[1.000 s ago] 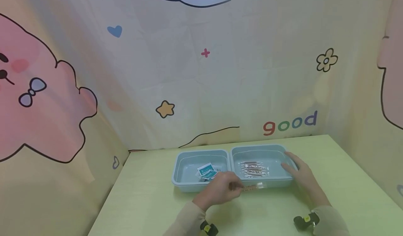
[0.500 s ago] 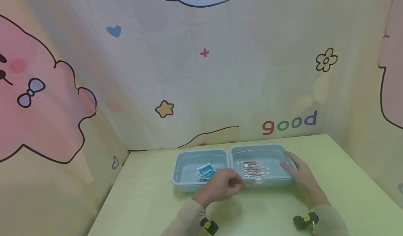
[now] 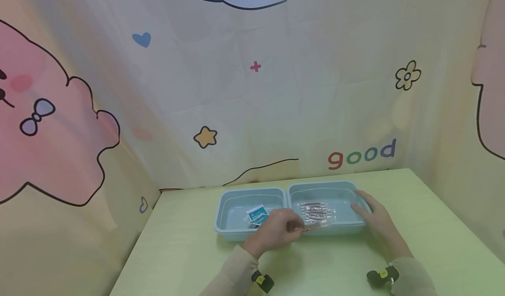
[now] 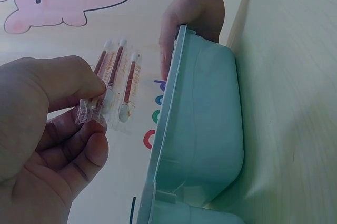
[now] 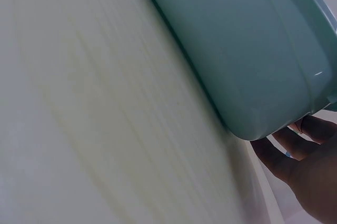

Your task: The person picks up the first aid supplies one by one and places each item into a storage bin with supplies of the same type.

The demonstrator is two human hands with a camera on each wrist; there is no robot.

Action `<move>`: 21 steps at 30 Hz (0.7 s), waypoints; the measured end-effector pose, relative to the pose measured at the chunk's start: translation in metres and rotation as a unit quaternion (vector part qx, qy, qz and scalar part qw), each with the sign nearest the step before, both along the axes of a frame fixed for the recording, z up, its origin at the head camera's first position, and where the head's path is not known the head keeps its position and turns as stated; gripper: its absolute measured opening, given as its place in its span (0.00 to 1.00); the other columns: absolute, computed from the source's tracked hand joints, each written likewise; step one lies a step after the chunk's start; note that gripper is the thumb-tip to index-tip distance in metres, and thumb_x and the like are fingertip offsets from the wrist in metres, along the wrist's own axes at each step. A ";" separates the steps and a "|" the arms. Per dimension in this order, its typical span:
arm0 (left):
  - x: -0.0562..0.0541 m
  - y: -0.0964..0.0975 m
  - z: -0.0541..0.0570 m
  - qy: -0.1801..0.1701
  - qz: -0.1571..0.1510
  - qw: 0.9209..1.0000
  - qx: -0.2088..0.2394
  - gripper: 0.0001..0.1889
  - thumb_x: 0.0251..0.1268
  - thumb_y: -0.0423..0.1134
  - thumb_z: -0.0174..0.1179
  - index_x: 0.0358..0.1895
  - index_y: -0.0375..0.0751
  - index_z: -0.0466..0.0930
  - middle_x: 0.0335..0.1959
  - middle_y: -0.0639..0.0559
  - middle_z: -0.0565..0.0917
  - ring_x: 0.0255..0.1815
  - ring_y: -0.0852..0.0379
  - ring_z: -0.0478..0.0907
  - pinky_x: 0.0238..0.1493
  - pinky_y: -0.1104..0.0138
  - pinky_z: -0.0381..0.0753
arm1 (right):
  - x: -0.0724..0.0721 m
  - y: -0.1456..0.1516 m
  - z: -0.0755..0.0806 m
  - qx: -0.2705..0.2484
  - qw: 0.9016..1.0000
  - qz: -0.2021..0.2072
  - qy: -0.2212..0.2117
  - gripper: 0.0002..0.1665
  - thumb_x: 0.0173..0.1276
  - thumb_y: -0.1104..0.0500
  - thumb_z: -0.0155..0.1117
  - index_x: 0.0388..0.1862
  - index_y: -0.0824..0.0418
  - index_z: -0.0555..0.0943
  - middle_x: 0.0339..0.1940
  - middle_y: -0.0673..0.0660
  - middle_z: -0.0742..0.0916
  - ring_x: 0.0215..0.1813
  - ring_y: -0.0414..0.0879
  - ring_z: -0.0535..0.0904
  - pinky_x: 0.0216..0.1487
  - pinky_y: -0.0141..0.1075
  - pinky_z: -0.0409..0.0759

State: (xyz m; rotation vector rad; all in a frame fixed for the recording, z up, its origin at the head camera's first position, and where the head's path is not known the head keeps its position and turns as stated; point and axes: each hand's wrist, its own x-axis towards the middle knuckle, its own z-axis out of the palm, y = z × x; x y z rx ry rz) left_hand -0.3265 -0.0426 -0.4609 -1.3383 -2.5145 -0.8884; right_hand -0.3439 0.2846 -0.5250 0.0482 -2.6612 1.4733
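Observation:
My left hand (image 3: 276,231) pinches several cotton swabs (image 4: 128,87) between thumb and fingers; they have brown sticks and white tips, sealed in clear wrappers. In the head view these swabs overlap the front rim of the right-hand light blue plastic bin (image 3: 341,230). Inside that bin lies a row of more wrapped swabs (image 3: 315,209). My right hand (image 3: 378,217) grips the bin's right end, thumb over the rim and fingers along the outer wall, as the right wrist view shows from below (image 5: 310,155).
A second light blue bin (image 3: 232,199) stands against the first on its left, holding several teal-and-white packets (image 3: 257,212) partly hidden behind my left hand. Both stand on a pale yellow-green table (image 3: 177,243). A printed curtain (image 3: 236,90) hangs behind the table's back edge.
My left hand has risen slightly and moved forward, bringing the pinched swabs from in front of the right bin up to its front rim. My right hand keeps its grip on the bin.

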 end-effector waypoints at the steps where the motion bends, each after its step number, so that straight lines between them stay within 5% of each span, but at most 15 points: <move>1: 0.000 0.000 0.000 0.002 -0.001 1.000 0.001 0.05 0.58 0.33 0.65 0.36 0.45 0.87 0.29 0.60 0.83 0.27 0.73 0.72 0.29 0.84 0.73 | 0.000 0.000 0.000 0.000 1.000 0.000 0.001 0.45 0.73 0.39 0.53 0.78 0.59 0.54 0.78 0.71 0.56 0.76 0.74 0.46 0.69 0.72 0.46; 21: -0.007 0.006 0.004 -0.026 0.036 0.999 0.019 0.05 0.63 0.36 0.65 0.39 0.45 0.88 0.30 0.60 0.84 0.27 0.74 0.72 0.28 0.82 0.74 | 0.003 -0.001 0.001 -0.001 1.000 -0.004 0.002 0.44 0.73 0.40 0.53 0.78 0.59 0.53 0.78 0.71 0.56 0.76 0.74 0.46 0.69 0.72 0.45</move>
